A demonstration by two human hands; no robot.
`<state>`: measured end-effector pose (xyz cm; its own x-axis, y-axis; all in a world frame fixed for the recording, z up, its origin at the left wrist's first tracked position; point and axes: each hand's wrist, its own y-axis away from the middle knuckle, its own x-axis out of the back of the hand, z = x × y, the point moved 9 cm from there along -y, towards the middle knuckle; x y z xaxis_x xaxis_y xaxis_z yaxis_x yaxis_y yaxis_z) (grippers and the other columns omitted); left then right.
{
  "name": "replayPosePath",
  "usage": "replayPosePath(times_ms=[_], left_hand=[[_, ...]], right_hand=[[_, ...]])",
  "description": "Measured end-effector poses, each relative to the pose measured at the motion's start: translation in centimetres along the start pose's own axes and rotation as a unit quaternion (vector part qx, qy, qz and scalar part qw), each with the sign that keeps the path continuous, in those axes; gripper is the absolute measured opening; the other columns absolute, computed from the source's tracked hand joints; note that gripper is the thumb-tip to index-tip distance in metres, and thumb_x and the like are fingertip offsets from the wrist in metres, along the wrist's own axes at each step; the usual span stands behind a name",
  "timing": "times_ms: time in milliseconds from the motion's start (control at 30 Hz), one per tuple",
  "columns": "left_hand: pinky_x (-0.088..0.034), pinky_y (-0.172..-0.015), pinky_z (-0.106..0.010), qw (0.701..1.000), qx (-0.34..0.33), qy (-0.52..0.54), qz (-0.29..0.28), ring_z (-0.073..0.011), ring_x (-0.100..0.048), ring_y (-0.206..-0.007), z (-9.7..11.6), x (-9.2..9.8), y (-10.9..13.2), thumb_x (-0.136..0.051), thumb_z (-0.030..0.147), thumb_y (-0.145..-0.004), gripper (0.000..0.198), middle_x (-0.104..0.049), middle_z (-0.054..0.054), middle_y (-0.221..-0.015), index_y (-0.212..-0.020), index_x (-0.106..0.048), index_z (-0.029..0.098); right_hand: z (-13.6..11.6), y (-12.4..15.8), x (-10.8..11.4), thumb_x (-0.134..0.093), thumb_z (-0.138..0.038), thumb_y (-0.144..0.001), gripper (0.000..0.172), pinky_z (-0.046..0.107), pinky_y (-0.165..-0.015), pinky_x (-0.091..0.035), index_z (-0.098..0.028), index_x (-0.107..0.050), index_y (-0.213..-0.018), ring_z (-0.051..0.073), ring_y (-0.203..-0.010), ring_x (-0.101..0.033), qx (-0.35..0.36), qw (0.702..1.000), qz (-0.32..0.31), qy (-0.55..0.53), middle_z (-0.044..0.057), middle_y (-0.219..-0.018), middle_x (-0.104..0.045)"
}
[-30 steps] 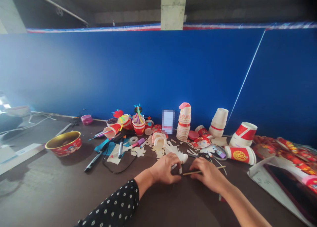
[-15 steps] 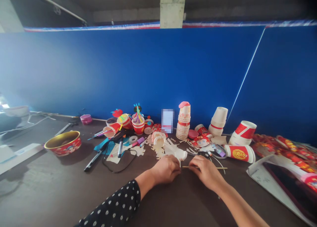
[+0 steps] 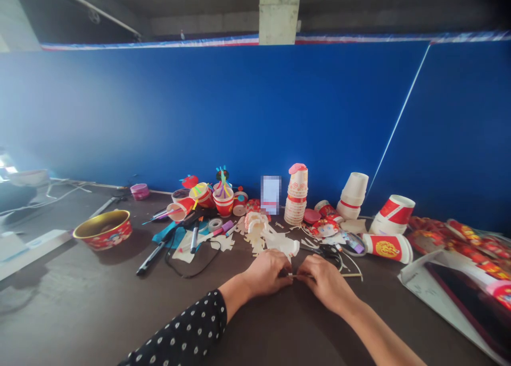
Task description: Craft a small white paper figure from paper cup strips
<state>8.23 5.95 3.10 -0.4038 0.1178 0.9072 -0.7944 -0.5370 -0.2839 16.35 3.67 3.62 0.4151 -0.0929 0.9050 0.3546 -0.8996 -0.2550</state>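
Thin wooden stick (image 3: 351, 275) pinched in right hand (image 3: 325, 282); end at left hand's (image 3: 265, 274) fingertips, grip unclear. Hands closer than before.

The head view faces a blue partition (image 3: 239, 105) across the table (image 3: 107, 312) below.

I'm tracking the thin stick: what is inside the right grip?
The thin stick runs through the right grip; its outer end and a short stretch near the left grip show, but the part between is covered.
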Motion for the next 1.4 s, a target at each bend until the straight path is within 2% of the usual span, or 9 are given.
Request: replayPosePath(times_ms=[267, 700, 867, 1133, 1400], left_hand=[[-0.041, -0.082, -0.027, 0.999, -0.023, 0.031, 0.002, -0.0176, -0.059, -0.083, 0.5, 0.3, 0.1, -0.066, 0.022, -0.075, 0.004, -0.067, -0.002, -0.083, -0.076, -0.068, 0.018], [-0.042, -0.08, -0.027, 0.999, -0.018, 0.031, 0.016, -0.017, -0.059, -0.078, 0.2, 0.0, 0.0, -0.067, 0.019, -0.073, 0.003, -0.067, -0.002, -0.078, -0.074, -0.068, 0.016], [-0.042, -0.08, -0.028, 0.999, -0.014, 0.046, 0.025, -0.017, -0.058, -0.08, 0.0, -0.3, 0.0, -0.066, 0.019, -0.073, 0.004, -0.067, -0.003, -0.082, -0.072, -0.068, 0.016], [-0.042, -0.079, -0.028, 0.995, 0.032, 0.064, 0.065, -0.0176, -0.054, -0.085, -0.8, -0.2, 0.1, -0.068, 0.014, -0.068, 0.003, -0.061, -0.004, -0.088, -0.067, -0.069, 0.017], [-0.041, -0.082, -0.028, 0.99, 0.071, 0.11, 0.051, -0.0169, -0.055, -0.085, -1.8, -0.9, -0.2, -0.069, 0.009, -0.065, 0.008, -0.062, -0.003, -0.088, -0.066, -0.069, 0.017]], right_hand=[[-0.2, 0.0, 0.1, -0.049, -0.019, -0.082, 0.016, 0.028, -0.072, -0.04, -0.02, -0.064, -0.075, 0.018, -0.081, -0.054, -0.004, 1.0, -0.017, 0.009, 0.003, -0.08, -0.062], [-0.5, 0.1, -0.1, -0.049, -0.02, -0.082, 0.017, 0.027, -0.071, -0.04, -0.02, -0.065, -0.075, 0.018, -0.081, -0.054, 0.0, 1.0, -0.027, 0.006, 0.003, -0.079, -0.062], [-0.5, 0.2, -0.1, -0.05, -0.022, -0.082, 0.016, 0.027, -0.071, -0.04, -0.021, -0.065, -0.078, 0.018, -0.082, -0.054, 0.003, 1.0, -0.026, 0.008, 0.002, -0.079, -0.062], [-0.9, 0.1, -0.3, -0.053, -0.021, -0.081, 0.013, 0.025, -0.07, -0.038, -0.021, -0.065, -0.075, 0.016, -0.081, -0.055, 0.001, 1.0, -0.015, -0.011, 0.002, -0.08, -0.061], [-0.9, -0.2, -0.7, -0.049, -0.016, -0.079, 0.016, 0.024, -0.067, -0.037, -0.019, -0.063, -0.07, 0.015, -0.077, -0.055, -0.02, 1.0, -0.004, -0.012, 0.001, -0.076, -0.06]])
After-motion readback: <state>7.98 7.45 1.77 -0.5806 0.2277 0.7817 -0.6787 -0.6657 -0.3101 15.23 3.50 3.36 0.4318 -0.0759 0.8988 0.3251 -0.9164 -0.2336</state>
